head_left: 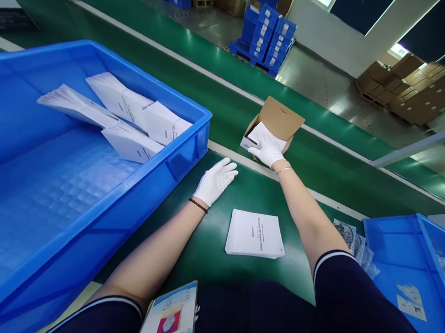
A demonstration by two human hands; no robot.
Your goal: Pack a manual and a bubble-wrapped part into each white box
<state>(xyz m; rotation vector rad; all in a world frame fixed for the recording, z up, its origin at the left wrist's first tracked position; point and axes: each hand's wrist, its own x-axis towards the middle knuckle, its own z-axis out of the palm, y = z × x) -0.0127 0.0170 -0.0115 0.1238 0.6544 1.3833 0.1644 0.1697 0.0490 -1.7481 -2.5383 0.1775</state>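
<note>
Cardboard box [285,113] by the pale rail [340,203] along the far edge of the green worktop [207,232], brown flap tipped back, white outer wall turned toward the near side. White paper [260,129] in the box's mouth, partly under the white-gloved right hand [265,150]. Right hand palm down over the paper, thumb out to the left; fingertips too hidden to tell whether pinching or merely pressing. White-gloved left hand [215,181] over the worktop, between the box and the large blue tote [180,161], fingers long and loosely together, nothing in hold.

Nearer, between the forearms, a neat stack of white booklets [255,234], black print on the top cover. Inside the tote, leaning bundles of similar booklets [138,109] along the far wall. At right, clear plastic bags [357,248] just beside a smaller blue bin [390,256]. Near the left upper arm, an ID badge [169,318]. Beyond, stacked blue crates [269,35] and brown cartons [409,82] on the floor.
</note>
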